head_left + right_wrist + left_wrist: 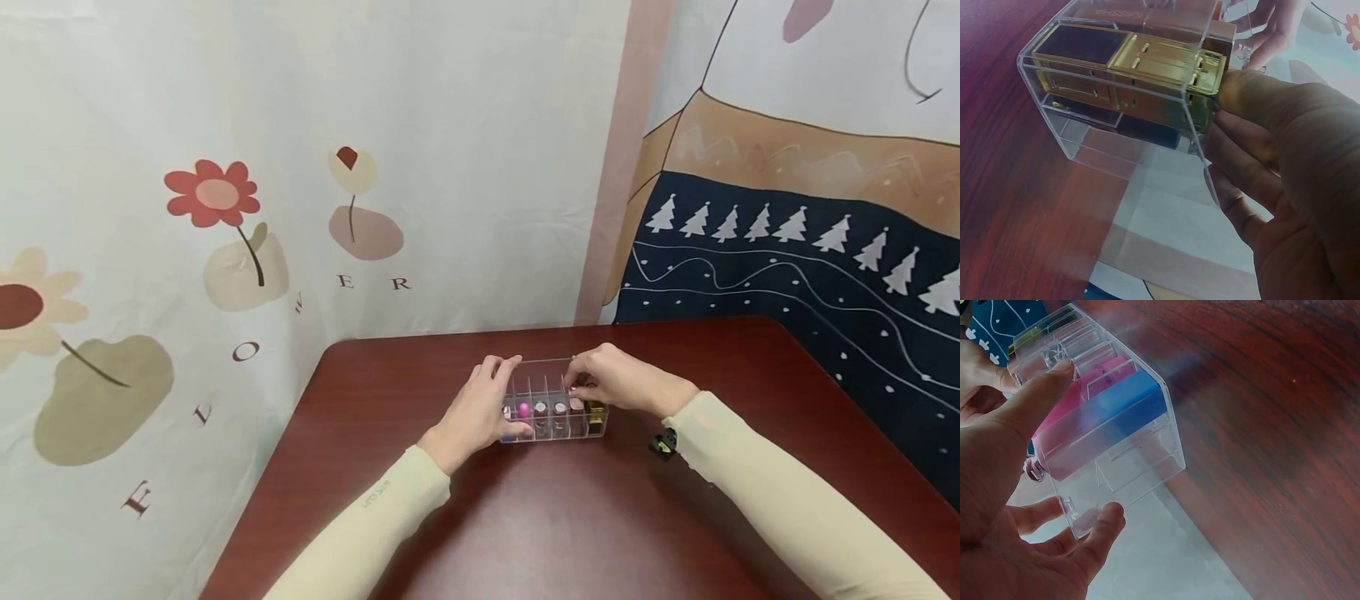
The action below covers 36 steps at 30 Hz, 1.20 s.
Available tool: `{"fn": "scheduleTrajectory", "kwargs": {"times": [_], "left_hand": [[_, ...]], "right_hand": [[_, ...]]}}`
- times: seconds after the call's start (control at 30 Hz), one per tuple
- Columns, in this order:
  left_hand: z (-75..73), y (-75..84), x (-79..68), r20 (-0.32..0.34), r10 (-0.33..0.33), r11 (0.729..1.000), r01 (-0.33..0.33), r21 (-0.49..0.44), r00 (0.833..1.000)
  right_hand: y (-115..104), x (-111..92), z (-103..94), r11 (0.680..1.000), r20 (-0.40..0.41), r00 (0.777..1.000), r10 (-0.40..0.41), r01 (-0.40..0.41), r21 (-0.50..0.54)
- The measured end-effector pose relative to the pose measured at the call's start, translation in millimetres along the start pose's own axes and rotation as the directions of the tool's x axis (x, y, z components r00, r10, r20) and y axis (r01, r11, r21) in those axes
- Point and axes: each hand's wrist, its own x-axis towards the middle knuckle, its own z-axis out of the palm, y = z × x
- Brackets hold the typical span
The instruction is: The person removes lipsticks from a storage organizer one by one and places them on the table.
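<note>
A clear plastic lipstick organizer (555, 433) stands on the table, with tubes upright in its row of slots. My left hand (477, 408) grips its left end, thumb across the front and fingers behind the tall back panel. Beside that thumb are a blue tube (1132, 403) and a pink lipstick (524, 410). At the other end my right hand (618, 379) pinches the top of a brownish-pink lipstick (1154, 15), its fingertips partly hidden. A gold lipstick (1129, 65) with a dark base fills the rightmost slot, close to the right thumb. Clear-cased tubes (551, 414) occupy middle slots.
The dark red wooden table (510, 525) extends around the organizer. Behind it hangs a pale curtain (480, 167) with printed flowers, meeting a dark blue tree-patterned cloth (750, 267) at the right. A small black device (663, 443) is at the right wrist.
</note>
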Motion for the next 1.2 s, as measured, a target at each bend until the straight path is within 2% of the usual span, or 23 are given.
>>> {"fn": "scheduleTrajectory", "kwargs": {"times": [0.33,0.57,0.8,0.97,1.2], "left_hand": [[4.3,-1.3,-0.8,0.002,0.001,1.000,-0.001,0.003,1.000],[2.6,-3.3,-0.3,-0.017,0.008,1.000,-0.008,0.002,1.000],[2.6,-3.6,2.3,-0.009,0.006,1.000,-0.006,0.003,1.000],[3.3,-3.0,3.1,-0.001,0.003,1.000,-0.003,0.000,1.000],[3.1,-2.8,3.5,-0.015,0.010,1.000,-0.010,-0.007,1.000]], "right_hand": [[2.2,-6.2,7.1,0.999,-0.070,0.997,-0.033,0.030,-0.039],[0.8,-8.6,4.8,1.000,-0.144,0.989,-0.031,0.031,-0.003],[0.0,-13.3,1.4,0.999,-0.202,0.978,-0.045,0.042,-0.019],[1.2,-16.8,-4.2,0.998,-0.247,0.967,-0.065,0.062,-0.021],[2.6,-21.6,-18.2,0.994,-0.337,0.935,-0.108,0.092,-0.064]]}}
